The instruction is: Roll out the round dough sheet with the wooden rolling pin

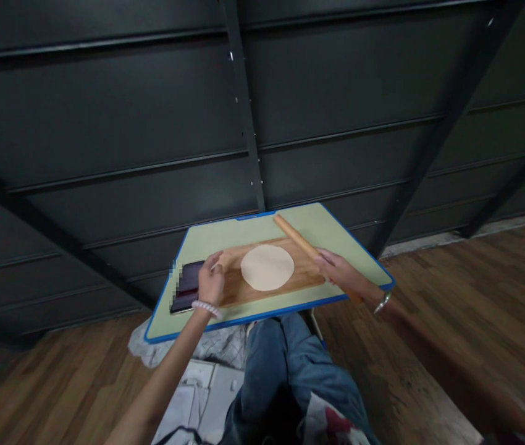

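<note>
A round, flat sheet of dough (267, 267) lies on a wooden board (232, 290). My right hand (331, 267) is closed around the near end of a wooden rolling pin (296, 235), which slants away over the board's far right part, beside the dough. At the board's left end is my left hand (211, 279), fingers slightly bent and thumb apart, with nothing visible in it. Whether it touches the board I cannot tell. Just left of that hand lies a dark phone or tablet (188, 287), partly covered by the hand.
Everything rests on a small pale green table (220, 233) with a blue rim. A dark panelled metal wall (160, 123) stands close behind it. Below are my legs in jeans (267, 364), a white box-like thing (220, 389), crumpled clear plastic (225, 346) and the wooden floor (466, 296).
</note>
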### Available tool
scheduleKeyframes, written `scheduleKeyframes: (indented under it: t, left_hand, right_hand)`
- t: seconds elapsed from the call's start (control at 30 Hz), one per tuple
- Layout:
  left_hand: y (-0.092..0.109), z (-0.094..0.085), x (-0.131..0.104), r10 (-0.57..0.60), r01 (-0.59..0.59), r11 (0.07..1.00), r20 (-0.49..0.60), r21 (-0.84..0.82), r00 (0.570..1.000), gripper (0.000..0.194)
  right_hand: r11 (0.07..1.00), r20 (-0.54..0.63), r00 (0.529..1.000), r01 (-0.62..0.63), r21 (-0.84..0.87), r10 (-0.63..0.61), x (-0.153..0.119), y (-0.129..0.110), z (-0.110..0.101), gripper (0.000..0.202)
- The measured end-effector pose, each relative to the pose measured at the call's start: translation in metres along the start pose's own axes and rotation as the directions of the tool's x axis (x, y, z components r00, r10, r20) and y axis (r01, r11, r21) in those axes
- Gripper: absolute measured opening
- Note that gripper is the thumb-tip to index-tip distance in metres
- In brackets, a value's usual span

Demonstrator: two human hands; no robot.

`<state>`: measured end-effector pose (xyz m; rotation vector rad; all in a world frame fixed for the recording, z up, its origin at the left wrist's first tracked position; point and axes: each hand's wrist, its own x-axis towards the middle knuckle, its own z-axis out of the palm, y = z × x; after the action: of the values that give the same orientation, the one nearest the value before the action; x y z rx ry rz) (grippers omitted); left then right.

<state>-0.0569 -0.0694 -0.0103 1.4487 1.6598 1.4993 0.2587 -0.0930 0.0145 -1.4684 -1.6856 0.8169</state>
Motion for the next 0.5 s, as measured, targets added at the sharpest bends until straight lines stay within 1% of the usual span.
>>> scheduleKeyframes:
  t: [0.03, 0.07, 0.1, 0.13, 0.17, 0.2, 0.23, 0.27, 0.3, 0.33, 0.37, 0.43, 0.5]
  left_hand:
    - [0.005, 0.000, -0.004, 0.137, -0.136, 0.985, 0.002, 0.105, 0.991, 0.038]
    - [0.010, 0.000, -0.008, 0.259, -0.258, 0.945, 0.026, 0.202, 0.966, 0.040]
    - [0.014, 0.001, -0.013, 0.349, -0.354, 0.892, 0.072, 0.281, 0.935, 0.042]
    - [0.019, 0.003, -0.018, 0.410, -0.433, 0.830, 0.143, 0.352, 0.901, 0.043]
    - [0.022, 0.005, -0.022, 0.442, -0.502, 0.760, 0.237, 0.413, 0.865, 0.044]
    - [0.024, 0.008, -0.026, 0.444, -0.561, 0.688, 0.344, 0.461, 0.827, 0.044]
    - [0.025, 0.011, -0.029, 0.421, -0.613, 0.620, 0.452, 0.491, 0.787, 0.043]
    - [0.024, 0.014, -0.033, 0.380, -0.654, 0.563, 0.544, 0.506, 0.748, 0.044]
    - [0.023, 0.017, -0.036, 0.331, -0.680, 0.525, 0.613, 0.511, 0.717, 0.044]
    - [0.020, 0.019, -0.039, 0.284, -0.691, 0.506, 0.657, 0.516, 0.698, 0.046]
    - [0.018, 0.021, -0.043, 0.242, -0.691, 0.499, 0.682, 0.522, 0.690, 0.048]
    - [0.013, 0.023, -0.051, 0.197, -0.681, 0.490, 0.692, 0.544, 0.694, 0.052]
    - [0.010, 0.024, -0.059, 0.199, -0.675, 0.467, 0.676, 0.571, 0.709, 0.056]
  right_hand:
    - [0.997, 0.049, 0.997, 0.058, -0.048, -0.056, -0.001, 0.001, 0.002, 0.032]
    - [0.980, 0.108, 0.985, 0.146, -0.132, -0.132, -0.002, 0.001, 0.006, 0.033]
    - [0.936, 0.176, 0.961, 0.252, -0.244, -0.213, -0.002, 0.000, 0.010, 0.036]
    - [0.859, 0.248, 0.927, 0.359, -0.366, -0.282, -0.003, -0.002, 0.015, 0.039]
    - [0.755, 0.318, 0.889, 0.451, -0.477, -0.330, -0.004, -0.005, 0.021, 0.041]
    - [0.649, 0.376, 0.857, 0.514, -0.561, -0.353, -0.004, -0.008, 0.027, 0.042]
    - [0.571, 0.417, 0.835, 0.550, -0.610, -0.359, -0.003, -0.012, 0.032, 0.042]
    - [0.512, 0.453, 0.814, 0.581, -0.633, -0.364, -0.003, -0.016, 0.037, 0.042]
    - [0.468, 0.481, 0.793, 0.609, -0.640, -0.373, -0.002, -0.019, 0.040, 0.042]
    - [0.438, 0.499, 0.775, 0.631, -0.641, -0.387, 0.000, -0.021, 0.043, 0.041]
    - [0.416, 0.511, 0.759, 0.650, -0.636, -0.403, 0.001, -0.022, 0.045, 0.041]
    - [0.399, 0.519, 0.738, 0.672, -0.624, -0.431, 0.003, -0.021, 0.047, 0.042]
    - [0.414, 0.508, 0.741, 0.669, -0.618, -0.439, 0.004, -0.016, 0.049, 0.045]
